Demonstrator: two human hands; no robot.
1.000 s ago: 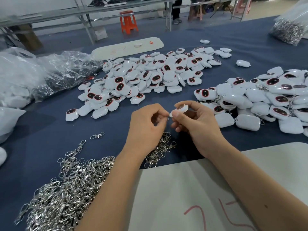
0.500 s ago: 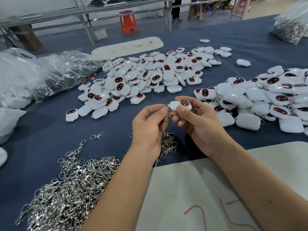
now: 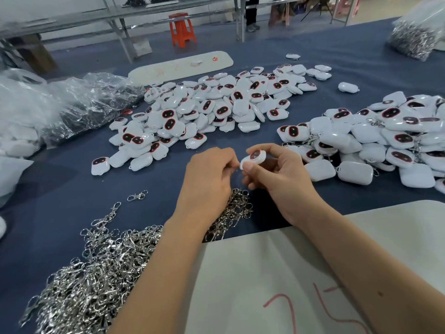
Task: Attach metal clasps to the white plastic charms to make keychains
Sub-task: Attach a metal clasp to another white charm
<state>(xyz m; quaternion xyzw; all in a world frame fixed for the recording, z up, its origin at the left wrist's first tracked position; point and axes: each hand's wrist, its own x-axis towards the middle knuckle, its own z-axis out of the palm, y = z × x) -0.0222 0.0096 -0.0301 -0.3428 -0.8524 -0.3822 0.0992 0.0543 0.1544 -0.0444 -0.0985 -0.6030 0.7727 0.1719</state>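
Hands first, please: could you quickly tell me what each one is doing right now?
Left hand: fingers curled, pinching something small at the charm's edge; what it is cannot be told.
Right hand: holding a white charm.

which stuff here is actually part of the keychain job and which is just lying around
In the job: charm pinched by right hand; left hand at its edge; clasp heap; loose charm pile; pile with clasps on.
Lying about: orange stool; white board; marked paper.

bare blue cloth (image 3: 72,189) left of hands; clasp heap (image 3: 96,273) below, charm piles (image 3: 216,104) beyond
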